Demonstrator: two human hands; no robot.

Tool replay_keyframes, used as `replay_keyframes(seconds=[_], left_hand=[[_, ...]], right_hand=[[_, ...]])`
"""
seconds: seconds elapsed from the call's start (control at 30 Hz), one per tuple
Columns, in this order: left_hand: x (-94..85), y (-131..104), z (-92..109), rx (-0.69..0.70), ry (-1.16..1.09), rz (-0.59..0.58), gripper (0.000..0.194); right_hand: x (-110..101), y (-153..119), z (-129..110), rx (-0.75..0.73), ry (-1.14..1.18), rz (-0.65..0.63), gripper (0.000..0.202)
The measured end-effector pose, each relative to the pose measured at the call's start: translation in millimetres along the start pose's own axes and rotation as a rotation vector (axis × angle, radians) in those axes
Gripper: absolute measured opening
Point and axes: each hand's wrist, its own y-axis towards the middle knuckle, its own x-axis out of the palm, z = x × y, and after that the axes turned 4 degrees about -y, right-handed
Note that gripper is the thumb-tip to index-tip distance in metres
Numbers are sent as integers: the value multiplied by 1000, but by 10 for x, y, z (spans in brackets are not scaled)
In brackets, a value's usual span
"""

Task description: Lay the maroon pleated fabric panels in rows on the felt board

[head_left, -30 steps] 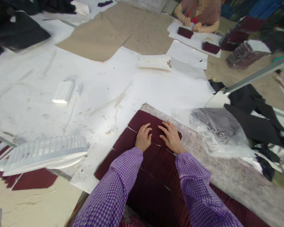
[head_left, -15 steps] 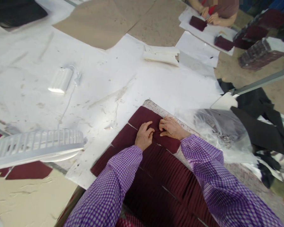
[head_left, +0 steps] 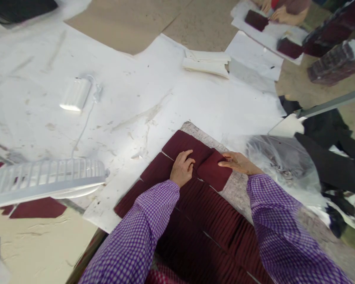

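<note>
While both purple-checked sleeves run up from the bottom edge, left hand (head_left: 182, 169) lies palm-down, fingers loosely curled, pinning the overlapped maroon fabric pieces (head_left: 195, 221) at lower centre, likely so the row stays put. Right hand (head_left: 239, 162) is flat and open, fingertips on the edge of the top maroon piece (head_left: 213, 170), which sits skewed off the row over the grey felt mat (head_left: 298, 228). Clear plastic bag (head_left: 281, 161) just right. White fan guard (head_left: 47, 181) left; white power bank (head_left: 75, 94) upper left. Another person's hands (head_left: 279, 14) on a maroon piece, top right.
</note>
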Motion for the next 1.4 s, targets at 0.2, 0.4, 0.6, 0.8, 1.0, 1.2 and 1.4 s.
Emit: replay_keyframes(seconds=[0.2,0.4,0.6,0.8,1.0,1.2,1.4], left_hand=[[3,1,5,2,-5,0,18],[-1,7,9,5,-3,-2,18],[-1,11,13,4,-4,-1,18],[-8,12,19,3,1,-6,18],[-6,12,17,6,4,-6,18],[-6,11,17,6,7,-4,18],[-6,12,18,3,10,-7,18]], right_hand=[[63,15,94,3,27,-21,34],[-22,87,108,-18,25,-115,35],[-117,178,-5,3,-29,-222,28],[-137,217,-51,9,-89,-255,23],[-191,277,-71,-31,-81,-312,27],[-204,260,-60,-35,-93,-336,26],[-245,300,-18,-14,-80,-376,25]])
